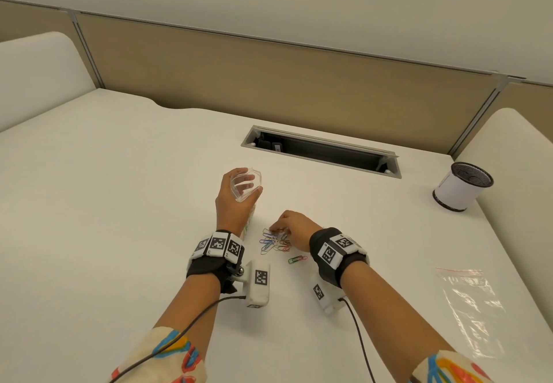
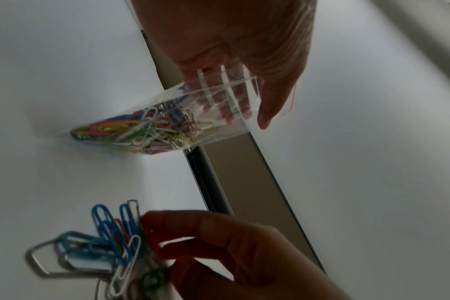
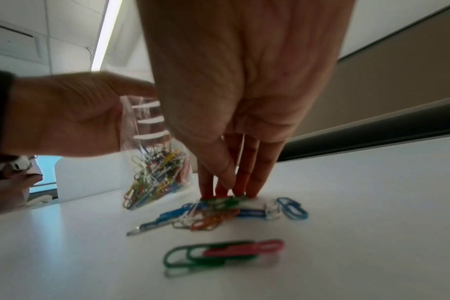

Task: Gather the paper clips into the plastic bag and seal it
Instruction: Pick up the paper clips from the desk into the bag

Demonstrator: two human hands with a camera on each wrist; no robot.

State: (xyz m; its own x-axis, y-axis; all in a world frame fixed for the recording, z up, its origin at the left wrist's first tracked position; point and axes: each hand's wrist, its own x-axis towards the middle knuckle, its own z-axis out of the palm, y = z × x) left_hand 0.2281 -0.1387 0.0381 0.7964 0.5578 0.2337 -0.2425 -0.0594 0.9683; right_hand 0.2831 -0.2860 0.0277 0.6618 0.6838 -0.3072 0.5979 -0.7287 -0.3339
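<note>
My left hand [image 1: 232,203] grips a clear plastic bag [image 1: 247,185] near its top and holds it upright with the mouth spread wide. The bag [image 2: 167,121] holds many coloured paper clips, and its lower end [image 3: 154,172] touches the table. To its right, a loose pile of paper clips [image 1: 275,242] lies on the white table. My right hand [image 1: 291,224] is down on the pile, with thumb and fingertips [image 3: 229,182] pinching some clips at its far edge. A linked green and pink clip pair [image 3: 219,253] lies apart, nearer to me.
A second plastic bag [image 1: 469,302] with a red strip lies flat at the right. A black mesh pen cup [image 1: 462,186] stands at the far right. An open cable slot [image 1: 321,150] is sunk into the table beyond the hands. Beige partition panels [image 1: 269,83] close the back.
</note>
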